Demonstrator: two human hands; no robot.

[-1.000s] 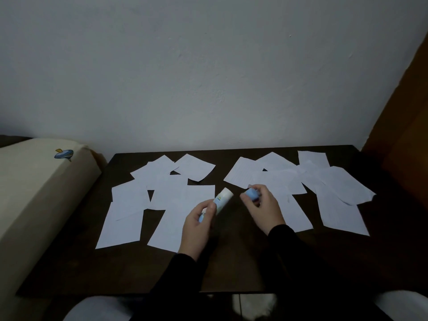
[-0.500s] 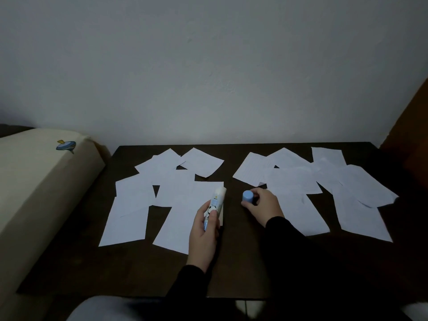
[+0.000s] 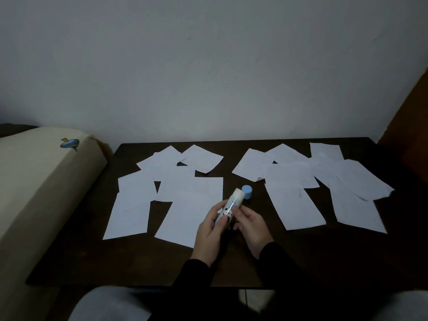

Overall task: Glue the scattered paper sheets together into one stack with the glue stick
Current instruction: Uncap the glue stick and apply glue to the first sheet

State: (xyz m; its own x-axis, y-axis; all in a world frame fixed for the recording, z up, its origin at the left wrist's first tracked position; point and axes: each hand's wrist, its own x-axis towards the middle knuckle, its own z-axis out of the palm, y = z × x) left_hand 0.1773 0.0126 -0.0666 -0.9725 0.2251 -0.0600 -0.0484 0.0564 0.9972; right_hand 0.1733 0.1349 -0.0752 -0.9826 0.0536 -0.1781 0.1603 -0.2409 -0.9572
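Both hands hold the uncapped glue stick over the table middle: left hand gripping its base, right hand pinching the barrel. Its blue cap stands just beyond, between two spreads of paper sheets.

No readable text, numbers or brand names anywhere. The white cylindrical glue stick with the pale blue base carries a printed label with dark blotches and a bit of blue, too small and blurred to read. The white paper sheets on the right side of the dark table show faint ruled lines or rows of print, not legible; one has a short blue pen mark, no letters. The cream padded cushion at left bears a small blue and yellow printed emblem, a picture, no words made out. The pale blue round cap standing on the table is plain.
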